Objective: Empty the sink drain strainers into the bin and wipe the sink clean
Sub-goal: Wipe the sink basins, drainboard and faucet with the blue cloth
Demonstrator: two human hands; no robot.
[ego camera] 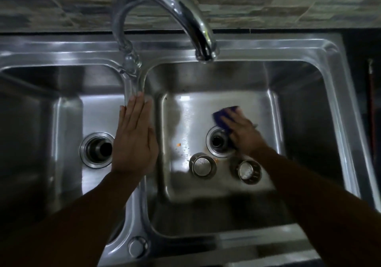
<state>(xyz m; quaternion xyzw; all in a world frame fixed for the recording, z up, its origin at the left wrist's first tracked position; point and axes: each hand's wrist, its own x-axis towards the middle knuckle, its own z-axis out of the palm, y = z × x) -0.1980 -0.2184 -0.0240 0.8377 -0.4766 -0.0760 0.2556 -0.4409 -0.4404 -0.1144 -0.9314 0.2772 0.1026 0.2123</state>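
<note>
Fingers bunched over the purple cloth (223, 115), the right hand (243, 137) had the crumbs (179, 144) at its eight o'clock, toward the left hand (134, 141) resting flat, fingers together, on the divider (144, 202).

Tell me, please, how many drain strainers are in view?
2. Both sit loose in the right basin, on the near side of its open drain: the left strainer, and the right strainer beside the forearm. None appears hidden.

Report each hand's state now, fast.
Left hand: open, flat on the divider between the basins.
Right hand: holds a purple cloth against the right basin floor, beside the drain.
</note>
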